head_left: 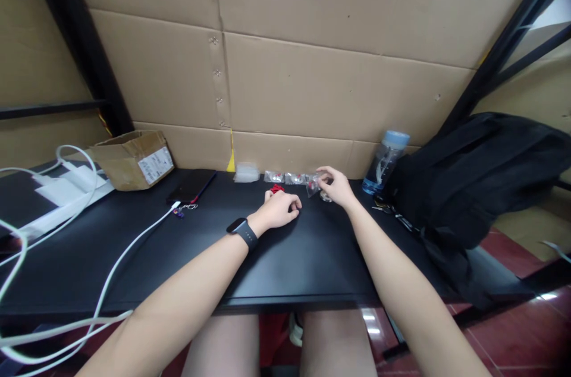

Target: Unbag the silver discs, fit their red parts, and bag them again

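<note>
My right hand (338, 188) is closed in a pinch on a small clear plastic bag (313, 185) with something red inside, tilted just above the table. Under those fingers lies a small round object (326, 195), partly hidden. Two similar small clear bags with red bits, one on the left (273, 176) and one on the right (295, 178), lie in a row along the back. My left hand (282, 209), a dark watch on its wrist, rests palm down with loosely curled fingers, a gap showing at the thumb. A small red bundle (277, 188) sits against its far side, partly covered.
A stack of clear bags (247, 172) lies by the cardboard back wall (285, 85). Leftward are a phone (191, 185), a white cable (129, 249), a cardboard box (131, 160) and a power strip (66, 210). A water bottle (386, 162) and black backpack (477, 181) stand right.
</note>
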The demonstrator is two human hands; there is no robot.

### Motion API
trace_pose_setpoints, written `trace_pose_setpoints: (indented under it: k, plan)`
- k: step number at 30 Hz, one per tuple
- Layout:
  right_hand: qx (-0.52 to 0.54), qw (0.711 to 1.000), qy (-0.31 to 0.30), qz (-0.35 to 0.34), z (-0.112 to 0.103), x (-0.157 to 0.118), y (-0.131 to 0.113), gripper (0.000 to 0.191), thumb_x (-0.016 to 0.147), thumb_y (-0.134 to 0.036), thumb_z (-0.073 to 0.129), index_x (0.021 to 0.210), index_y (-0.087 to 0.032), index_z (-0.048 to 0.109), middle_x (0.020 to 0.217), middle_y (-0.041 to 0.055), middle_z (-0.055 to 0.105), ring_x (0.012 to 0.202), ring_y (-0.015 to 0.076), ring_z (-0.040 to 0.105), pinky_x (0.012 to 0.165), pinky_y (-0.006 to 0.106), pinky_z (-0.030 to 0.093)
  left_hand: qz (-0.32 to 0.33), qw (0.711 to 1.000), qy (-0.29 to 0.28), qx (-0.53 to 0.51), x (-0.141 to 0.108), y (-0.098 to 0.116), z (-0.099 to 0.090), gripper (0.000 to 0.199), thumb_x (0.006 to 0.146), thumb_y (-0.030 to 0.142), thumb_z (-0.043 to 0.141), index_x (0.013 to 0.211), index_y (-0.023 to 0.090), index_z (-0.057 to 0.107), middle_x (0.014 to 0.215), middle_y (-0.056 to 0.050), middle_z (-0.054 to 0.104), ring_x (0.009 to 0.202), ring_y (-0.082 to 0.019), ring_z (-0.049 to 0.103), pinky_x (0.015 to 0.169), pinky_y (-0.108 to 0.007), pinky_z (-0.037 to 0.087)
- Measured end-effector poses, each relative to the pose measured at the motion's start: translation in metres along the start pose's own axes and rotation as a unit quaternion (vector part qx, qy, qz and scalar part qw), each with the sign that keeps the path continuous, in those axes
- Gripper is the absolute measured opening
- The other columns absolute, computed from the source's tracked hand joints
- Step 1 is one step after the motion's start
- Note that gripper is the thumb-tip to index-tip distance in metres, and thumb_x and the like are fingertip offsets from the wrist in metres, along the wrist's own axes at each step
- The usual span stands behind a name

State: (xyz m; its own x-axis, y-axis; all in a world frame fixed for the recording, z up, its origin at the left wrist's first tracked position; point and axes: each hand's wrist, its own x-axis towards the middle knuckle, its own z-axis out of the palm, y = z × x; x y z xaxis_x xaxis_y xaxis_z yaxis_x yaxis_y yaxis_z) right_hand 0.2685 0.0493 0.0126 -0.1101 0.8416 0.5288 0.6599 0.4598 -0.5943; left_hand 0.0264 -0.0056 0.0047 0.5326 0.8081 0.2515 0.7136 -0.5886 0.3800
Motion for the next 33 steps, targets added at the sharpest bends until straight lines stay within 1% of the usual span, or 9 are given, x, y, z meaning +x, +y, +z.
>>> trace_pose_setpoints:
  k: [2, 5, 8, 11, 16, 19, 22, 26, 33]
  plan:
    - [-0.008, 0.999, 0.044, 0.005, -0.008, 0.004, 0.005, 0.032, 0.080, -0.025, 0.061, 0.111, -0.024, 0.067, 0.084, 0.0013, 0.075, 0.078, 0.0186, 0.067, 0.078, 0.031, 0.050, 0.000, 1.000, 0.000, 0.002, 0.000, -0.001, 0.000, 0.014, 0.086, 0.026, 0.062, 0.098, 0.028, 0.070, 0.094, 0.002, 0.077, 0.104, -0.021, 0.065, 0.089, -0.039, 0.028]
    - [-0.050, 0.990, 0.120, 0.049, -0.024, 0.005, 0.017, 0.031, 0.081, -0.024, 0.057, 0.110, -0.023, 0.067, 0.083, 0.0024, 0.074, 0.078, 0.0200, 0.066, 0.078, 0.033, 0.044, 0.001, 1.000, 0.002, 0.004, 0.000, -0.001, 0.002, 0.015, 0.086, 0.027, 0.062, 0.099, 0.028, 0.070, 0.094, 0.002, 0.077, 0.104, -0.021, 0.064, 0.089, -0.039, 0.028]
    - [-0.126, 0.976, 0.151, 0.095, -0.037, 0.003, 0.030, 0.028, 0.081, -0.022, 0.055, 0.106, -0.025, 0.068, 0.085, 0.0015, 0.074, 0.084, 0.0216, 0.065, 0.081, 0.035, 0.037, 0.001, 1.000, 0.001, 0.007, 0.001, -0.002, 0.002, 0.015, 0.086, 0.027, 0.063, 0.099, 0.028, 0.070, 0.095, 0.001, 0.077, 0.104, -0.021, 0.063, 0.088, -0.039, 0.028]
    - [-0.165, 0.972, 0.127, 0.114, -0.041, 0.002, 0.040, 0.027, 0.083, -0.019, 0.054, 0.104, -0.026, 0.068, 0.087, 0.0015, 0.075, 0.090, 0.0232, 0.065, 0.083, 0.036, 0.032, 0.001, 1.000, -0.002, 0.011, 0.001, -0.002, 0.002, 0.015, 0.085, 0.027, 0.063, 0.099, 0.028, 0.070, 0.096, 0.001, 0.076, 0.104, -0.021, 0.063, 0.088, -0.039, 0.029]
    - [-0.139, 0.964, 0.115, 0.193, -0.034, 0.005, 0.055, 0.029, 0.087, -0.022, 0.054, 0.114, -0.023, 0.065, 0.098, 0.0077, 0.076, 0.098, 0.0261, 0.064, 0.084, 0.037, 0.035, 0.000, 1.000, -0.007, 0.007, 0.001, -0.003, 0.003, 0.017, 0.085, 0.030, 0.063, 0.101, 0.028, 0.070, 0.099, 0.000, 0.075, 0.106, -0.023, 0.062, 0.090, -0.039, 0.030]
    - [-0.212, 0.947, 0.078, 0.229, -0.031, 0.003, 0.062, 0.029, 0.087, -0.026, 0.059, 0.115, -0.023, 0.065, 0.105, 0.0101, 0.074, 0.105, 0.0293, 0.062, 0.091, 0.044, 0.036, -0.002, 1.000, -0.008, 0.004, 0.001, -0.004, 0.004, 0.016, 0.085, 0.031, 0.062, 0.100, 0.029, 0.070, 0.099, -0.001, 0.075, 0.107, -0.024, 0.062, 0.091, -0.040, 0.030]
    - [-0.284, 0.933, 0.023, 0.222, -0.031, -0.002, 0.063, 0.025, 0.087, -0.026, 0.060, 0.109, -0.024, 0.070, 0.119, 0.0127, 0.069, 0.112, 0.0313, 0.059, 0.093, 0.048, 0.038, -0.001, 1.000, -0.008, 0.003, 0.001, -0.004, 0.003, 0.016, 0.085, 0.031, 0.062, 0.099, 0.029, 0.070, 0.099, 0.000, 0.074, 0.107, -0.024, 0.061, 0.091, -0.040, 0.030]
    - [-0.291, 0.936, -0.045, 0.192, -0.035, -0.005, 0.054, 0.030, 0.087, -0.018, 0.055, 0.105, -0.028, 0.077, 0.118, 0.0101, 0.072, 0.114, 0.0311, 0.060, 0.096, 0.049, 0.038, -0.002, 1.000, -0.009, 0.008, 0.001, -0.003, 0.002, 0.016, 0.085, 0.031, 0.063, 0.100, 0.029, 0.070, 0.100, 0.000, 0.073, 0.107, -0.025, 0.061, 0.091, -0.040, 0.030]
    - [-0.296, 0.940, -0.082, 0.151, -0.033, -0.004, 0.034, 0.039, 0.089, -0.018, 0.052, 0.113, -0.033, 0.078, 0.121, 0.0092, 0.074, 0.119, 0.0346, 0.060, 0.100, 0.053, 0.035, 0.003, 1.000, -0.010, 0.025, 0.001, -0.003, 0.000, 0.015, 0.086, 0.031, 0.062, 0.099, 0.029, 0.071, 0.101, -0.001, 0.074, 0.108, -0.025, 0.060, 0.091, -0.041, 0.030]
